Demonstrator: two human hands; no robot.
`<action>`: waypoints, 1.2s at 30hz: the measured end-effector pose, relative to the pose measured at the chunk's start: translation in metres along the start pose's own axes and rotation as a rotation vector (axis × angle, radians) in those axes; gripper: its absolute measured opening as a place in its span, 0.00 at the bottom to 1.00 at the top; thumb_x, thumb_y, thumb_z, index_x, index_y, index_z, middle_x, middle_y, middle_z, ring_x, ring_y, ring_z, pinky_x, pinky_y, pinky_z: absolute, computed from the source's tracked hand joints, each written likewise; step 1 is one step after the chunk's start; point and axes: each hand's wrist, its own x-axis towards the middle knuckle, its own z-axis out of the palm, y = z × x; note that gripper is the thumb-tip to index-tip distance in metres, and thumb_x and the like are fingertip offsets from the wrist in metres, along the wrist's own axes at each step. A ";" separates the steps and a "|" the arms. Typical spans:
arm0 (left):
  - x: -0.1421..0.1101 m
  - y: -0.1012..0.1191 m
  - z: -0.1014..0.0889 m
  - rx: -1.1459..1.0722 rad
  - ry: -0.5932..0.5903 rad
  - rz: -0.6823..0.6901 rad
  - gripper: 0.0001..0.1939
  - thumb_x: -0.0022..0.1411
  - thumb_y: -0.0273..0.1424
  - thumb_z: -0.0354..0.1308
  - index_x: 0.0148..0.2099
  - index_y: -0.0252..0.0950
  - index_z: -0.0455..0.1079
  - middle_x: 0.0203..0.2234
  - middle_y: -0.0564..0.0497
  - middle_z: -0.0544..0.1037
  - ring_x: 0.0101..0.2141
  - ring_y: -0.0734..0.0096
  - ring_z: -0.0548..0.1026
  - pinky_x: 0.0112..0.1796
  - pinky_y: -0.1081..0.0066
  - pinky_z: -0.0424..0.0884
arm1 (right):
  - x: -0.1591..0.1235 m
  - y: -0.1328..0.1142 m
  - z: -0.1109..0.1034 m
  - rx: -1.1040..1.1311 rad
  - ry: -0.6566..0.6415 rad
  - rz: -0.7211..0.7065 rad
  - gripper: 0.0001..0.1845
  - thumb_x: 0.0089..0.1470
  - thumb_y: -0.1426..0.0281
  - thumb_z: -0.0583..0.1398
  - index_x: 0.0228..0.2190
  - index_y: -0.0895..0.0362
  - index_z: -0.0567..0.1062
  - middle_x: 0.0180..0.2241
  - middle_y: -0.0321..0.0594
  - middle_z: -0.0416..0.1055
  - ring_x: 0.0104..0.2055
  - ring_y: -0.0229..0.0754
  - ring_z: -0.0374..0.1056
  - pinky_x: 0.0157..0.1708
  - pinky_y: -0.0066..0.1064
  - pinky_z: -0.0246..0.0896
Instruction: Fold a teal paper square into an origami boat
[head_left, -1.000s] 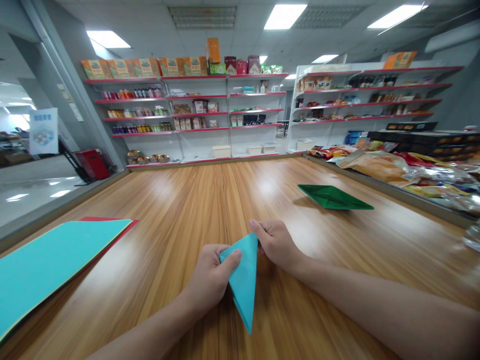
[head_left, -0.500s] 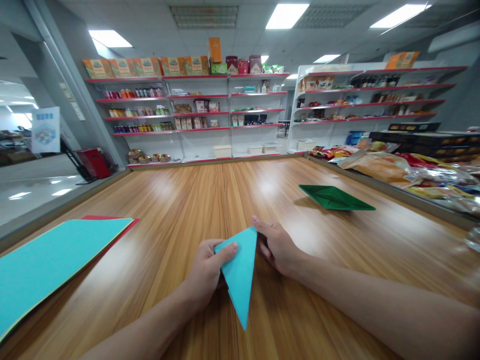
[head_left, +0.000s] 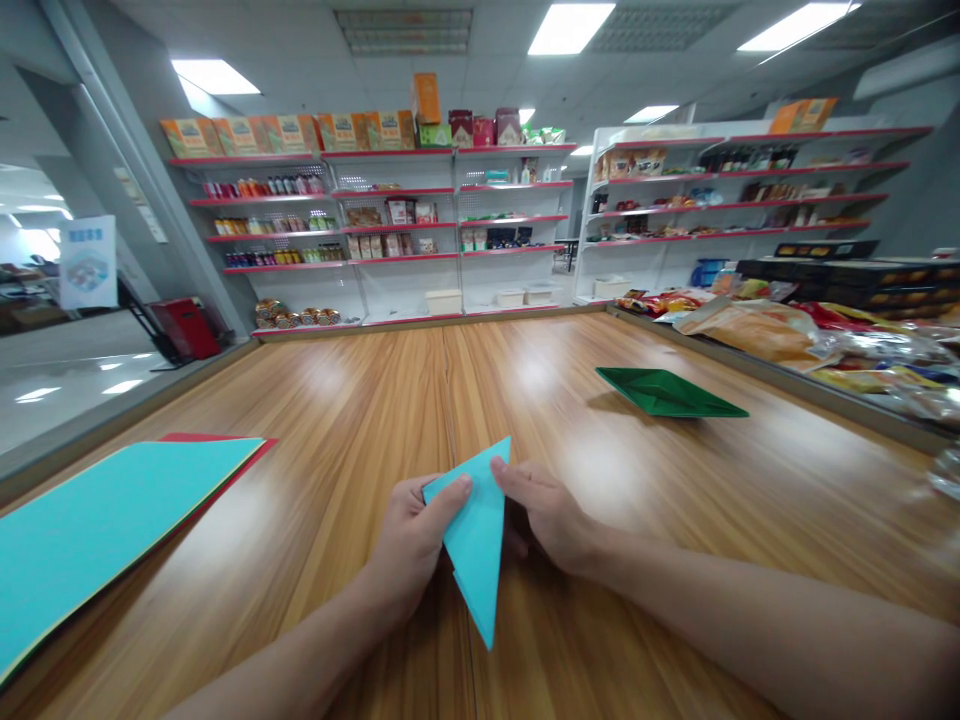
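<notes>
Shelves (head_left: 397,258) line the room beyond the wood-grain bench (head_left: 360,400); at its centre, left hand (head_left: 412,535) and right hand (head_left: 551,510) pinch folded blue paper (head_left: 480,530), green folded paper (head_left: 670,393) at two o'clock.

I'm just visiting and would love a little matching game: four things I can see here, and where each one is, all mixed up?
Things
1. folded blue paper
2. green folded shape
3. stack of flat sheets
4. packets

Places
A. on the tabletop, beyond the right hand
B. past the right edge of the tabletop
C. gripped by the left hand and the right hand
D. at the left side of the tabletop

Pairs: 1-C, 2-A, 3-D, 4-B
</notes>
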 end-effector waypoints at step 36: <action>-0.004 0.006 0.008 0.022 0.275 0.078 0.24 0.54 0.44 0.60 0.20 0.36 0.54 0.12 0.59 0.57 0.14 0.81 0.55 0.15 0.79 0.51 | -0.017 -0.009 0.021 -0.041 -0.291 0.172 0.35 0.49 0.42 0.55 0.13 0.61 0.66 0.10 0.33 0.61 0.10 0.29 0.56 0.09 0.18 0.48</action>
